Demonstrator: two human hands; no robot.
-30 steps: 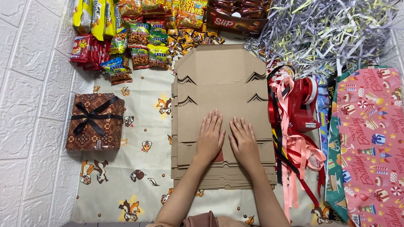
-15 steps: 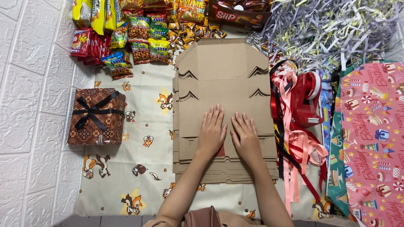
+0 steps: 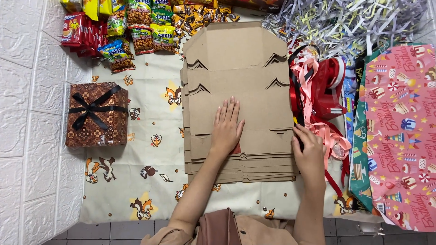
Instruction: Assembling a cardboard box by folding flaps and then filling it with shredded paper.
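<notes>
Patterned cloth (image 3: pixel 136 181) with cartoon animals, spread over grey floor tiles (image 3: pixel 109 229) beside a white embossed wall (image 3: pixel 27 136).

Nearest the camera: both forearms in tan sleeves (image 3: pixel 254 229), reaching away over the cloth.

Left hand (image 3: pixel 227 129): laid flat, palm down, on the top sheet of the cardboard stack (image 3: pixel 238 95); fingers straight and close together, gripping nothing.

Right hand (image 3: pixel 310 152): at the stack's right edge, fingers curled there, with a dark ribbon (image 3: pixel 296 100) running up from the fingertips. Could not tell whether clamped on the ribbon, on the cardboard edge, or merely resting.

Stack: many flat die-cut brown blanks, centred on the cloth, edges stepped at the near side, notched flaps toward the far end. Small red patch visible just under the left palm.

Left of stack, well apart: brown patterned gift box (image 3: pixel 96 114), tied with a black bow.

Right of stack, touching its edge: tangle of pink and red ribbons (image 3: pixel 322 104). Beyond these, folded wrapping papers (image 3: pixel 402 131), pink and green, with party motifs.

Far left: packets of snacks (image 3: pixel 131 31), heaped. Far right: pile of shredded paper (image 3: pixel 345 20), silver and pale colours.
</notes>
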